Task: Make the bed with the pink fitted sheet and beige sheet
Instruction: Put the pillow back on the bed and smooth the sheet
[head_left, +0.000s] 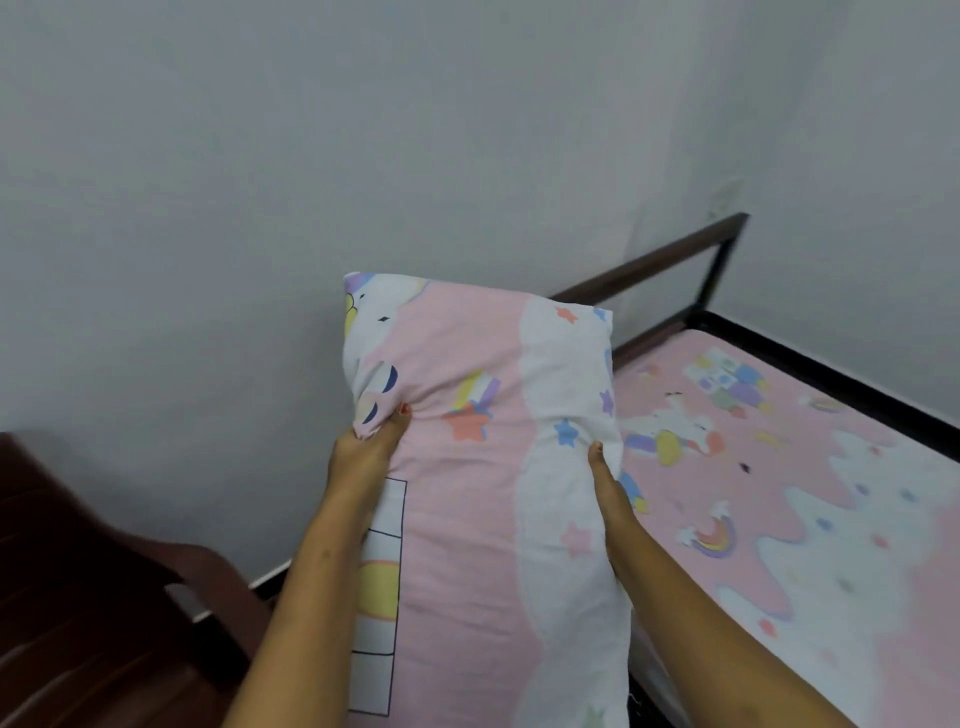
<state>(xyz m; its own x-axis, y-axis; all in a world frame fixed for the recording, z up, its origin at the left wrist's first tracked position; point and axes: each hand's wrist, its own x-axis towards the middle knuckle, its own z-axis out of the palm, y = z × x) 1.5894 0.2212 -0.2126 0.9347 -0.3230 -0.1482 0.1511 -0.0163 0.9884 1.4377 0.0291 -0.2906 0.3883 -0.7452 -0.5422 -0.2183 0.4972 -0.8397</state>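
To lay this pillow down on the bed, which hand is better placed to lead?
Probably the right hand: it pinches the pillow at the edge nearest the pink fitted sheet. The left hand grips the opposite edge, farther from it.

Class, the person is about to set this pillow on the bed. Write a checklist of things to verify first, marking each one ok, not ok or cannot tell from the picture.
1. Left hand grips the pillow at one edge: ok.
2. Right hand grips the opposite edge: ok.
3. Pink fitted sheet lies smooth on the mattress: ok in the part that shows.
4. Landing spot by the headboard rail: partly hidden behind the pillow, cannot tell.
5. Beige sheet in place: not in view, cannot tell.
6. Chair out of the way: ok, it stands to the left, apart from the bed.
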